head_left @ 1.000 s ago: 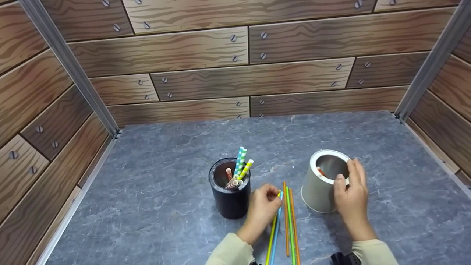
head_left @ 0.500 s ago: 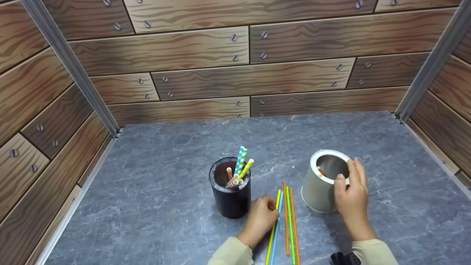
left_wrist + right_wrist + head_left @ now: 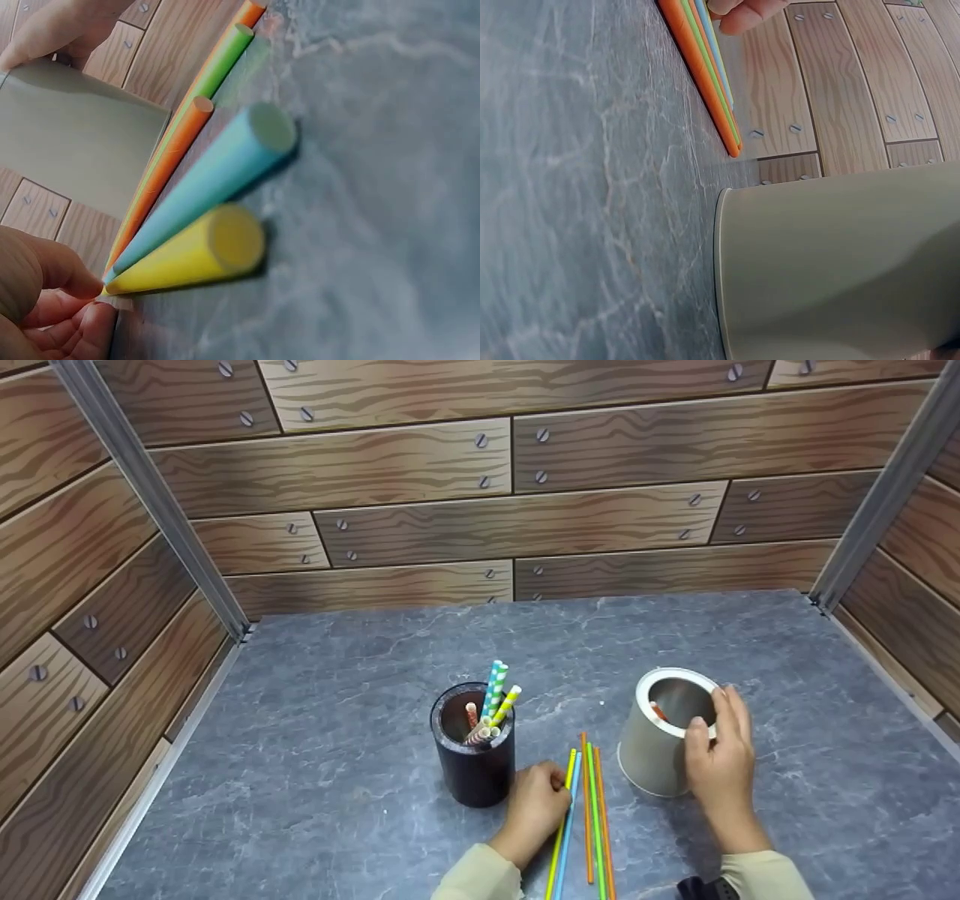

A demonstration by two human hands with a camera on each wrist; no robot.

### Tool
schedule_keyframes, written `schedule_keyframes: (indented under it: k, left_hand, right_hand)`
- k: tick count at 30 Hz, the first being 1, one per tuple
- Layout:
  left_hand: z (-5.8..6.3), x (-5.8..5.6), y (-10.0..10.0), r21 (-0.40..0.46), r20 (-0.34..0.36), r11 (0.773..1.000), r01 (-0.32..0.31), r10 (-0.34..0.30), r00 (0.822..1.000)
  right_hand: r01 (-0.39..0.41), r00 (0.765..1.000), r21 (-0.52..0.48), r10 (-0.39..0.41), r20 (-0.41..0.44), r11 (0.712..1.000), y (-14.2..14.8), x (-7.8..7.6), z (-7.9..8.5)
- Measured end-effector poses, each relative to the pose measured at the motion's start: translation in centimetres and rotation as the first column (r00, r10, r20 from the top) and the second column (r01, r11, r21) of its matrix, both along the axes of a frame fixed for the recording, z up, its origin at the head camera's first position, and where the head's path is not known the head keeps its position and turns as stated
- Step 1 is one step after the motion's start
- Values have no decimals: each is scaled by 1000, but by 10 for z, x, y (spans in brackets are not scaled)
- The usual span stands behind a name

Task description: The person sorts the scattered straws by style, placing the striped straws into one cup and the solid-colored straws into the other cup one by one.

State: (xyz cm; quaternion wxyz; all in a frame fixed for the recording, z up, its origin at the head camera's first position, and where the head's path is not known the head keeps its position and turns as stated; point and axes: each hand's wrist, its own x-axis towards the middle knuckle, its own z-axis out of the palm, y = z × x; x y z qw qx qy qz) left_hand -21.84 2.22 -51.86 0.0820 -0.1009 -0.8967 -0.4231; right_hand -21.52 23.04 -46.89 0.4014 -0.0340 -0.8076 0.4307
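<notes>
My left hand point(image 3: 536, 802) has its thumb and a finger pinching the yellow straw point(image 3: 202, 247) partway along its length. Beside that straw lies a blue straw point(image 3: 225, 176), followed to the right by a green straw point(image 3: 596, 817) and two orange straws. At the right, my right hand point(image 3: 724, 769) grips the rim of an upright grey cup point(image 3: 652, 754); a red-orange straw point(image 3: 658, 710) shows inside it. The cup's side fills much of the right wrist view. Close to the left hand stands a black cup point(image 3: 474, 776) holding several patterned straws point(image 3: 495, 694).
The grey marbled tabletop point(image 3: 337, 735) carries everything. Wood-patterned panels point(image 3: 420, 457) close off the back and both sides, with metal posts point(image 3: 142, 480) in the corners.
Over the past second my left hand has drawn back from the straws' far ends to a point nearer me along the yellow straw. The right hand and the grey cup have stayed put.
</notes>
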Motion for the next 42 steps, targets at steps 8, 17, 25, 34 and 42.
schedule_keyframes:
  k: [8,17,25,34,42]
  left_hand:
    - [2,-1,4,-56,8,998,-10,10,1000]
    - [9,-6,7,-154,93,988,1,13,996]
    - [9,-10,11,-207,68,978,-5,19,998]
    - [8,-11,14,-255,40,967,5,6,999]
    - [6,-10,15,-279,-41,960,-22,11,999]
  right_hand:
    - [0,1000,3,-1,19,1000,0,2,0]
    - [5,1000,3,-5,10,1000,0,1,0]
    - [6,1000,4,-6,5,1000,0,1,2]
    - [13,1000,10,-13,7,1000,0,0,0]
    - [11,999,-4,-11,32,1000,-1,1,1]
